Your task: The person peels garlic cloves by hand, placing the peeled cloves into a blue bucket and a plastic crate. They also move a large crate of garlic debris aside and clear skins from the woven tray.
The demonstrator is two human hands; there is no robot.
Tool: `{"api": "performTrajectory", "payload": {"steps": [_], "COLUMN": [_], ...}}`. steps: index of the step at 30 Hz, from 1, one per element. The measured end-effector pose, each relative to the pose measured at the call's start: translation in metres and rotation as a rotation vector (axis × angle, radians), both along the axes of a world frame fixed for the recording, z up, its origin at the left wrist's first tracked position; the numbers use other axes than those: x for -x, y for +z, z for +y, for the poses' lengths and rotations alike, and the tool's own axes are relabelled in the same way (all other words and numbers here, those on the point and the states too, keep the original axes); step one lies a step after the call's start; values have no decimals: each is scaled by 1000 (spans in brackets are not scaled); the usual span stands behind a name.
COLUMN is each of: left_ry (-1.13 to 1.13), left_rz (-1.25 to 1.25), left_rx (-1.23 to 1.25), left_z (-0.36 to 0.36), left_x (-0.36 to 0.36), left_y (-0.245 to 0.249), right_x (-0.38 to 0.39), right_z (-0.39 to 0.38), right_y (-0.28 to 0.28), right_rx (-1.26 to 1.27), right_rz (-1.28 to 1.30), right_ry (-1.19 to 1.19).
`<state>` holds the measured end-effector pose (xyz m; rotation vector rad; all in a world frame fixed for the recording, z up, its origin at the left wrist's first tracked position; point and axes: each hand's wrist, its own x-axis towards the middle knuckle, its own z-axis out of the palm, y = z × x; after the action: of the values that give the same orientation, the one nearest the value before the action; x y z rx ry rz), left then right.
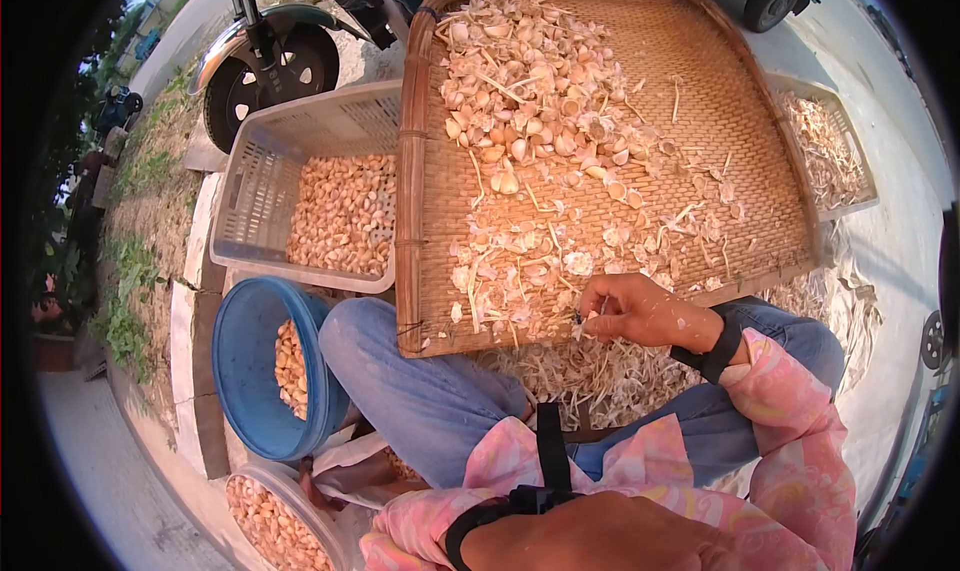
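Observation:
My right hand (640, 311) is at the front edge of a woven bamboo tray (740, 81), its fingers pinched together. Whatever lies between the fingertips is too small to make out. Close to the camera at the bottom, my left hand (610, 536) shows only its back, and its fingers are hidden. Garlic cloves (530, 81) are heaped at the far left of the tray. Loose skins and thin stems (530, 271) are scattered over its nearer part.
Left of the tray, a pale plastic crate (257, 196) and a blue bucket (230, 371) hold cloves. A white tub (345, 526) of cloves stands at bottom left. Skins and stems (600, 376) lie below the tray; another crate (862, 176) is at right. A wheel (300, 61) stands behind.

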<state>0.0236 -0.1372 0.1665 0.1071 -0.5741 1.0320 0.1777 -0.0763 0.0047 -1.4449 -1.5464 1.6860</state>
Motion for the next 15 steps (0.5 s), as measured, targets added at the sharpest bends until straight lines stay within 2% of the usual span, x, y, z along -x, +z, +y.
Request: {"api": "performTrajectory", "payload": {"steps": [2,4,5,8,9,10,12,15], "left_ry": [10,82,165,483,783,1092,1121,810], "left_rz": [46,113,143,896,1280,1620,2006,1945], "left_rx": [8,-199,-409,-291,-304,-146,-233,-255], "left_z": [5,28,48,84,115,145,181,156], "left_x": [3,9,11,70,92,94,137,96], "left_y": [4,-4,-24,-12,-28,-39,-72,-74], "right_x": [-1,-2,0,-4,-8,-10,-13,-9], "right_z": [3,8,8,14,15,14,16,13], "right_y": [0,1,1,6,9,13,20,24], "right_rx": [32,30,38,88,95,56,-31,-107], "right_rz": [95,210,270,446,498,513,549,593], "right_ry": [-69,-172,-224,-432,-511,-524,-532,-524]}}
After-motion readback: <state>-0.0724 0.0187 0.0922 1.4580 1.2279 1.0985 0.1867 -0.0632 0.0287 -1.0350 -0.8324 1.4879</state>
